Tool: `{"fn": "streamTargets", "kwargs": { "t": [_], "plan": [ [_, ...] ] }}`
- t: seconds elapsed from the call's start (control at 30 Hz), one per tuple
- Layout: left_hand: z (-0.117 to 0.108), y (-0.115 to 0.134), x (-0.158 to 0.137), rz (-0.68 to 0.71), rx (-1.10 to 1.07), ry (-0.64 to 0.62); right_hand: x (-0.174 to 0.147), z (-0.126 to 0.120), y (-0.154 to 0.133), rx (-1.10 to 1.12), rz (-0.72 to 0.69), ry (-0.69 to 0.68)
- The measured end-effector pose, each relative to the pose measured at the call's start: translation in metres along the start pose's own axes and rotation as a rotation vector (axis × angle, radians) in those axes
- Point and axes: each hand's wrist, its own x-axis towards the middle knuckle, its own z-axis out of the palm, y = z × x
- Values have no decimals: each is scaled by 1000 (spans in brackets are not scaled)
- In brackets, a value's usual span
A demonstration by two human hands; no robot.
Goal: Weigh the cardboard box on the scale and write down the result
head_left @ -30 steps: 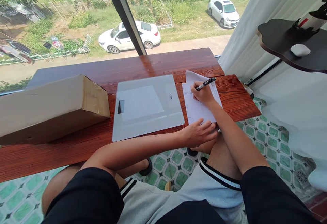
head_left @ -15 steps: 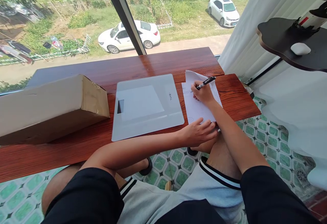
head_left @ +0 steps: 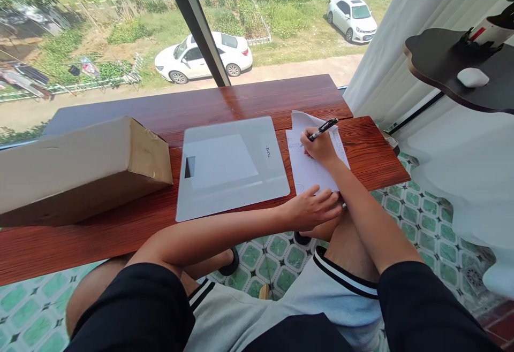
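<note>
A black pen (head_left: 323,128) is gripped in my right hand (head_left: 320,146), its upper end pointing up and to the right. Beneath that hand lies a white sheet of paper (head_left: 301,162) with small handwriting on it; the pen's tip is hidden by my fingers. My left hand (head_left: 311,207) rests along the sheet's near edge, fingers apart and stretched to the right. Beside the paper, on its left, a flat glass bathroom scale (head_left: 233,170) with a small dark display lies on the wooden table (head_left: 373,151).
A cardboard box (head_left: 80,167) takes up the table's left side. At upper right, a dark shelf (head_left: 433,55) holds a white rounded object (head_left: 473,77). White curtains (head_left: 385,52) hang beside the window, and white cars (head_left: 204,55) stand outside.
Both hands stay almost in place. The pen's upper end has shifted very slightly in my right hand.
</note>
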Motion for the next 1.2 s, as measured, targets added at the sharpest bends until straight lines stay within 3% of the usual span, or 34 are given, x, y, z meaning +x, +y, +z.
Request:
{"fn": "streamTargets", "kwargs": {
  "t": [0.17,0.33,0.43,0.63,0.87,1.2],
  "plan": [
    [-2,-1,0,-6,-3,-14,0,-2,-2,118,109,55],
    [-1,0,1,-15,-4,-32,3,-14,-7,-46,-79,252],
    [-2,0,0,-19,-4,-33,6,-25,-10,-192,-118,283],
    [-5,-2,0,-16,-2,-43,14,-32,-13,-198,2,211],
    [-4,-3,-1,4,31,-65,18,-34,-12,-457,170,119],
    [-9,-4,-3,42,33,-48,23,-27,-12,-595,307,-10]
  ]
}}
